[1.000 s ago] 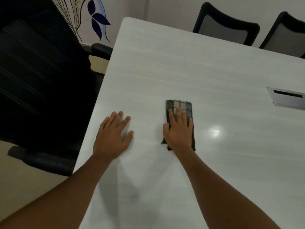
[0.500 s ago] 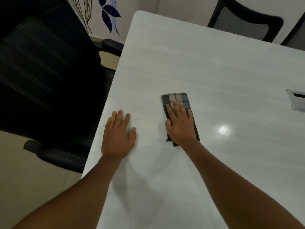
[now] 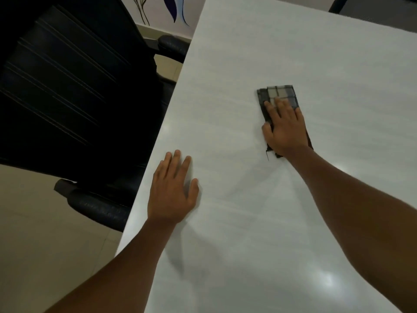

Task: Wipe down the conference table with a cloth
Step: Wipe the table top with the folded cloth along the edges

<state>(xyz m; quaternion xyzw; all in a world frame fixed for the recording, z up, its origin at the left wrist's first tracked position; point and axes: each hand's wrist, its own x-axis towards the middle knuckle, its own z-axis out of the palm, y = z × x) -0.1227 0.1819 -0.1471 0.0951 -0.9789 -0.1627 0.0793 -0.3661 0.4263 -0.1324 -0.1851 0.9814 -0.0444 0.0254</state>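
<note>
Pale, glossy desk (image 3: 293, 53) fills most of my view, its left edge running diagonally past a black office chair (image 3: 67, 86) that stands close beside it. I see the folded plaid cloth (image 3: 278, 93) lying flat on the desk, right of centre and away from that edge. The right hand (image 3: 285, 129) lies on top of it, fingers straight and palm pressing down. Its grip is wide, with nothing curled round the fabric, and the cloth's far end shows beyond the fingertips. The left hand (image 3: 172, 190) rests flat on bare desk near the left edge, grip wide too, well apart from the cloth. Beige floor (image 3: 33, 222) shows beneath the chair.
</note>
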